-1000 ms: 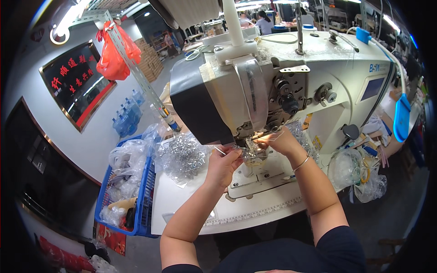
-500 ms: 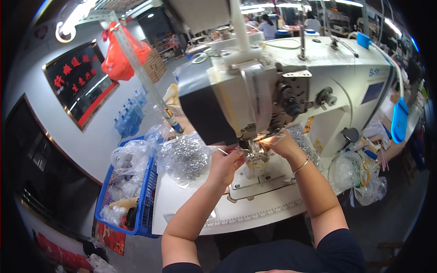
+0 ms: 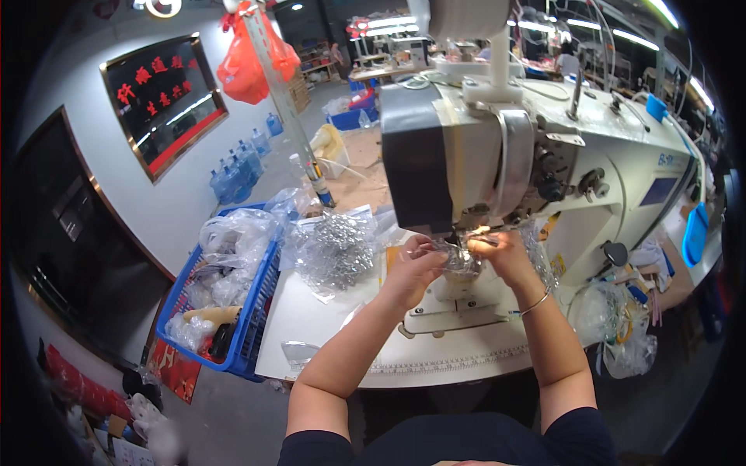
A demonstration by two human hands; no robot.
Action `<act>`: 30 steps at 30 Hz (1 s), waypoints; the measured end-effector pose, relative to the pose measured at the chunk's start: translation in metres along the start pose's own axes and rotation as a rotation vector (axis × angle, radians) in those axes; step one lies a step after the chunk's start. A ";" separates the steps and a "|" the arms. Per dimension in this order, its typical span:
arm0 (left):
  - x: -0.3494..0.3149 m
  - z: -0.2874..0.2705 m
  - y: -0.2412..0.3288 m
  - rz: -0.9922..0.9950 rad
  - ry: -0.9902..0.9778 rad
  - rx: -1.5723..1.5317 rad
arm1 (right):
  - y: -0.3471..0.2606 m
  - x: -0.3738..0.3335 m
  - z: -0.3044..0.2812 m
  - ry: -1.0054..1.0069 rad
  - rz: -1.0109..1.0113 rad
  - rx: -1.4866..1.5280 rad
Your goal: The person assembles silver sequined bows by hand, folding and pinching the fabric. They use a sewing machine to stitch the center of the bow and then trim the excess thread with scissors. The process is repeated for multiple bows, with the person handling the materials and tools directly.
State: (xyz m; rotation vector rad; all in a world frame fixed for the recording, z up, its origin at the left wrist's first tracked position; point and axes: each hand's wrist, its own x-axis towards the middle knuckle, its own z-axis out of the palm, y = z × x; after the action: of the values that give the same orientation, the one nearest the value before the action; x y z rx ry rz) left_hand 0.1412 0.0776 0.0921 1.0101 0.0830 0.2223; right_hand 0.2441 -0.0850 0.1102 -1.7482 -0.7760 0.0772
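Note:
At the sewing machine [image 3: 474,155], both my hands work close to the lit needle area. My left hand [image 3: 417,270] is closed, pinching a clear, shiny plastic-like piece [image 3: 457,261] whose exact kind I cannot tell. My right hand [image 3: 503,255], with a bracelet at its wrist, is closed beside the needle; a thin dark thing shows at its fingertips, too small to name. The machine's post [image 3: 454,289] stands below my hands. Left of my left hand lies a heap of small silvery pieces [image 3: 334,247] on clear plastic.
A blue basket [image 3: 252,342] of clear plastic bags stands at the table's left. Along the front edge of the white table [image 3: 326,314] runs a ruler strip. A metal pole [image 3: 287,109] carries a red bag [image 3: 252,58]. More clear bags [image 3: 622,326] hang at the right.
My view has turned left, so the machine appears farther right. My left hand has turned, and the thin white strip seen at its fingers earlier no longer shows.

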 end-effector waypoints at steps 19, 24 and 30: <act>-0.130 -0.036 -0.083 -0.108 0.226 -0.253 | 0.123 -0.154 -0.051 0.223 -0.078 -0.619; -0.137 -0.031 -0.085 -0.113 0.254 -0.210 | 0.060 -0.159 -0.020 0.272 -0.170 -0.242; -0.146 -0.024 -0.081 -0.132 0.231 -0.250 | 0.031 -0.166 0.022 -0.003 -0.366 -0.390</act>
State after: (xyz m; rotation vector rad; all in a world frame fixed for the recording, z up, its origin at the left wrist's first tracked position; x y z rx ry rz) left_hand 0.0067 0.0232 0.0057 0.7245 0.3232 0.2215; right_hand 0.1190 -0.1586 0.0203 -1.9354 -1.1587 -0.3388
